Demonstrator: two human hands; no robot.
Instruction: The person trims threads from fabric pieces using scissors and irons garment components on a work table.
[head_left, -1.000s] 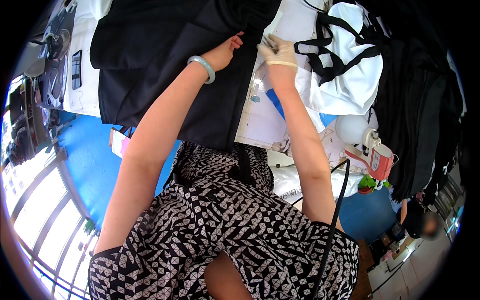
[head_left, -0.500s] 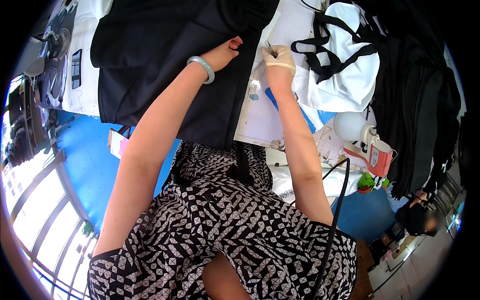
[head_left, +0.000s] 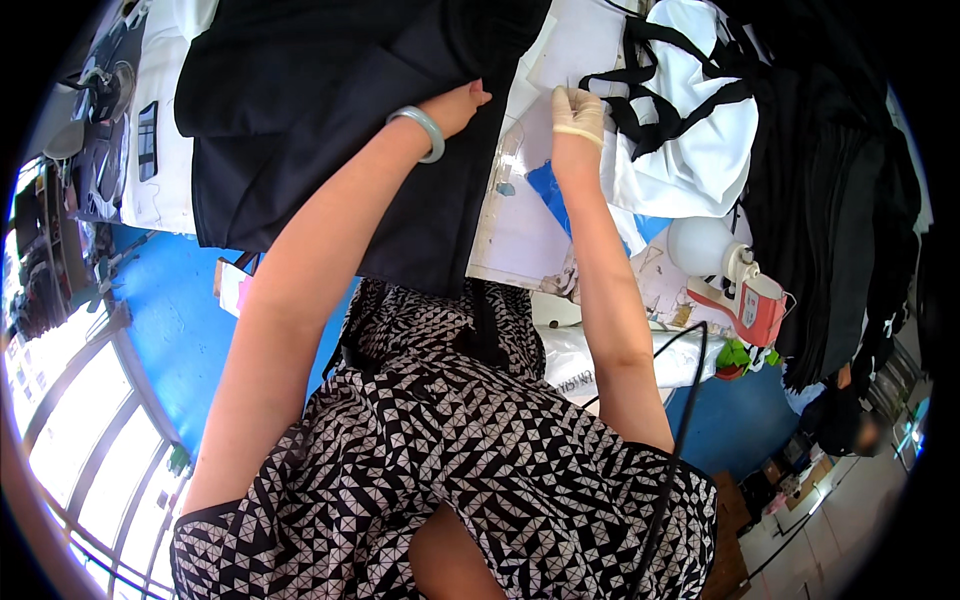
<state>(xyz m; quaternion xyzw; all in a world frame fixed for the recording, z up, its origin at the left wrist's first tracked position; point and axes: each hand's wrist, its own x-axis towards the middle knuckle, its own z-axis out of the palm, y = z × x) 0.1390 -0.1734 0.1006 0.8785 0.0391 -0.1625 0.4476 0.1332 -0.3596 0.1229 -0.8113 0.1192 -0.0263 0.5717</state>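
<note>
A large piece of black cloth (head_left: 300, 170) lies in folds over the table and hangs past its near edge. My left hand (head_left: 458, 108), with a pale green bangle (head_left: 425, 128) at the wrist, is closed at the cloth near its right-hand edge, fingertips pinched together. To the right of the cloth, my right hand (head_left: 578, 112) wears a cream-coloured glove. Its fingers are curled shut above the white tabletop (head_left: 520, 225), and what they hold is hidden. Beside this hand lies white fabric (head_left: 690, 165) with black straps (head_left: 645, 105).
A phone-like dark device (head_left: 148, 140) lies on the table's left part. At the right stand a red device with a white globe (head_left: 755, 305) and a thick pile of black cloth (head_left: 830, 220). A blue sheet (head_left: 548, 190) lies under my right forearm. A black cable (head_left: 690, 400) loops nearby.
My right hand has moved right, away from the cloth's edge, and the small metal tool seen in it no longer shows. My left hand has shifted slightly right, its fingers drawn closer together.
</note>
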